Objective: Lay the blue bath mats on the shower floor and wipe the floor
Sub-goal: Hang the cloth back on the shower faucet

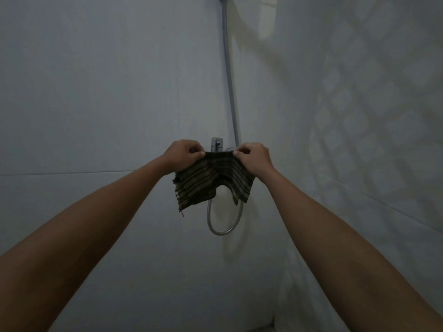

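A dark striped cloth (211, 180) hangs in front of the chrome shower tap (217, 144) on the tiled wall. My left hand (183, 154) pinches its top left corner and my right hand (254, 158) pinches its top right corner, so the top edge is stretched level between them. The cloth's lower edges hang loose and uneven. No blue bath mat is in view, and only a sliver of the shower floor (266, 328) shows at the bottom.
A grey shower hose (230, 92) runs down the wall corner and loops below the cloth. Pale tiled walls (96, 92) close in on the left and right, meeting at the corner behind the tap.
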